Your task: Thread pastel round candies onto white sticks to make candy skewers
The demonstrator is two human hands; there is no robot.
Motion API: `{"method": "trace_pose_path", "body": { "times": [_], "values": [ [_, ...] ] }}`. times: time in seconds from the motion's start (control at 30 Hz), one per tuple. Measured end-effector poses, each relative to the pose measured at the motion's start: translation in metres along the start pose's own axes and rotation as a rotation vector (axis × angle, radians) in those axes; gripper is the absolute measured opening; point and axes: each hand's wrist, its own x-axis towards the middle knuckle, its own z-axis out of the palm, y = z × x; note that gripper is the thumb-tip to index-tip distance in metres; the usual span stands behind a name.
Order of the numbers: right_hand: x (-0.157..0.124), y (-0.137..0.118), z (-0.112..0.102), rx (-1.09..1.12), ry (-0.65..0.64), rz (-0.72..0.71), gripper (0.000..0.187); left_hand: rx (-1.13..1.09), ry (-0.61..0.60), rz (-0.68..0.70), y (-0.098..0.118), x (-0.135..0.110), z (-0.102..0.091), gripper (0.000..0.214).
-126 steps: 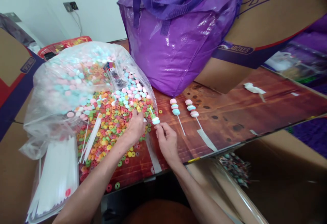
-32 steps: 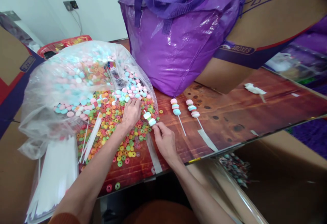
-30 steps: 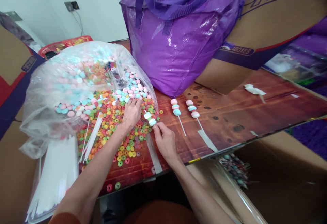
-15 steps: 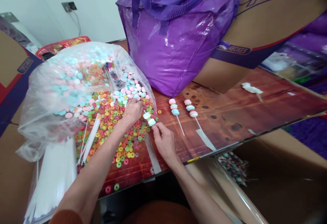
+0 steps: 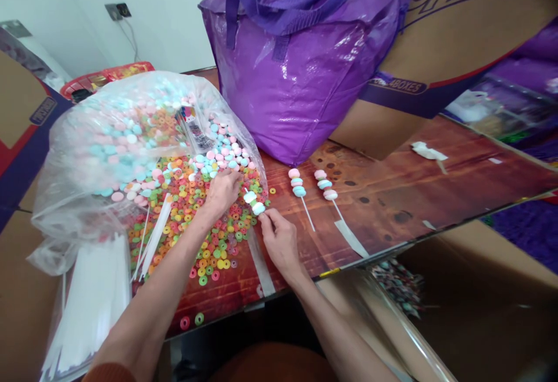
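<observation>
My right hand (image 5: 280,241) pinches the lower end of a candy skewer (image 5: 253,202). Threaded on its white stick are pale blue-and-white marshmallow-like candies with a small green ring between them. Over the heap of colourful candy rings (image 5: 213,225), beside the pink and blue round candies (image 5: 224,152), is my left hand (image 5: 223,190). Its fingers are curled together, and what they hold, if anything, is hidden. To the right lie two filled skewers, one with a pink top (image 5: 297,183) and another beside it (image 5: 326,185).
A clear plastic bag (image 5: 65,155) spills candies on the left. White sticks (image 5: 93,295) lie bundled at front left, with a few loose sticks (image 5: 156,236) nearby. Behind stand a purple bag (image 5: 300,79) and a cardboard box (image 5: 471,39). The table (image 5: 383,196) ends at a front edge.
My left hand has shifted slightly left, a little away from the skewer. The right hand and its skewer are nearly where they were.
</observation>
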Motion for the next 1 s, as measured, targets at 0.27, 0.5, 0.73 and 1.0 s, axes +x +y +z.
{"method": "trace_pose_path", "body": {
  "times": [0.27,0.5,0.73,1.0],
  "values": [
    [0.0,0.0,0.0,-0.004,-0.005,-0.003,0.03,0.002,-0.06,-0.026,-0.001,0.0,-0.001,0.027],
    [0.001,0.0,-0.001,-0.017,-0.006,0.006,0.03,-0.056,-0.032,-0.153,-0.003,0.011,-0.007,0.03],
    [0.0,0.0,-0.001,-0.021,-0.005,-0.006,0.03,0.01,-0.064,-0.106,0.009,0.021,0.006,0.033],
    [0.0,0.0,-0.001,-0.003,-0.01,-0.011,0.029,-0.476,0.086,-0.155,-0.005,-0.002,0.004,0.026]
  ]
}}
